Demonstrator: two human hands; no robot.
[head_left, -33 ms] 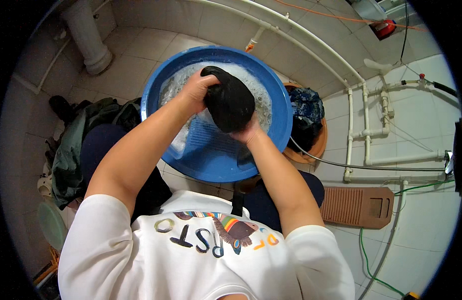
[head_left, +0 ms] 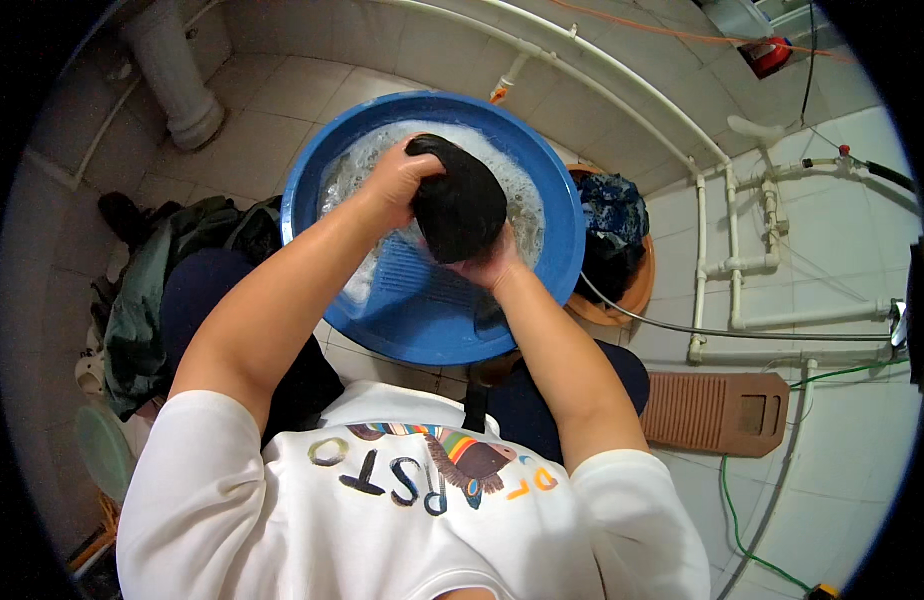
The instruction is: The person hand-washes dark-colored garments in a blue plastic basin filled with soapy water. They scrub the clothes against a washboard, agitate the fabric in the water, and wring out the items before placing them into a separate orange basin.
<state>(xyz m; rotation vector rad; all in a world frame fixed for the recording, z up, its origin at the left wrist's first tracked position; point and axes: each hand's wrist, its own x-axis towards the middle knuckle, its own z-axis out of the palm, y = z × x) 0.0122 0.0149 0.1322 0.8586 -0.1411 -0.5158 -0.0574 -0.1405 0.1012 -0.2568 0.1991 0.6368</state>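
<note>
A brown washboard (head_left: 717,412) lies on the tiled floor (head_left: 282,90); an orange basin (head_left: 637,290) holds dark laundry; white pipes (head_left: 732,250) line the wall.

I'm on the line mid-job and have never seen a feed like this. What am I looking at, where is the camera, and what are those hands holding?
There is no machine: a person works with bare hands, and a fisheye camera on their head looks down, so straight edges bend. Both forearms reach up from the lower edge. The left hand and right hand grip a wet black cloth over a blue basin of soapy water, which holds a blue ribbed washboard. An orange basin of dark laundry stands to its right, and a brown washboard lies on the tiled floor.
</note>
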